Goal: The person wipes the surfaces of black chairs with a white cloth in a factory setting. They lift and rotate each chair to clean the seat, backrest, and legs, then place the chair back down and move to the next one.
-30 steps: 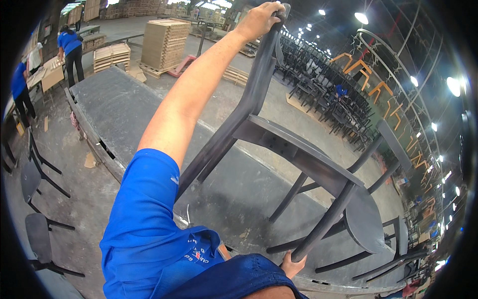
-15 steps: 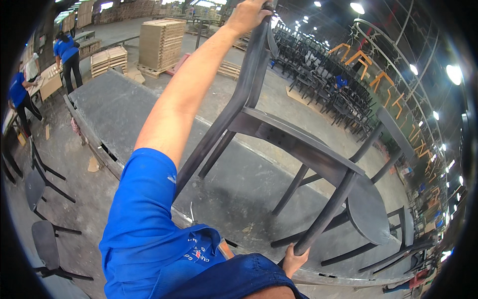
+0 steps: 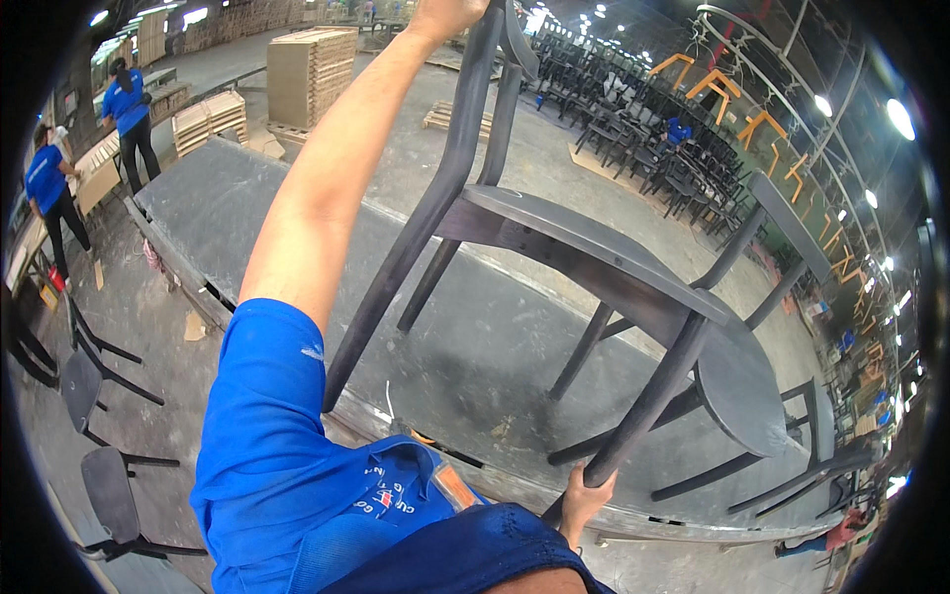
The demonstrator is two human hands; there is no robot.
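Right hand (image 3: pixel 588 503) grips a chair leg (image 3: pixel 648 406); left hand (image 3: pixel 447 16) seemingly holds the backrest (image 3: pixel 519 46).

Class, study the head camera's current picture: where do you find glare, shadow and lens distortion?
Head view: a ceiling lamp flares at upper right; head view: a soft shadow darkens the table beneath the held chair; head view: the table's near edge bends, and the picture's corners go black.
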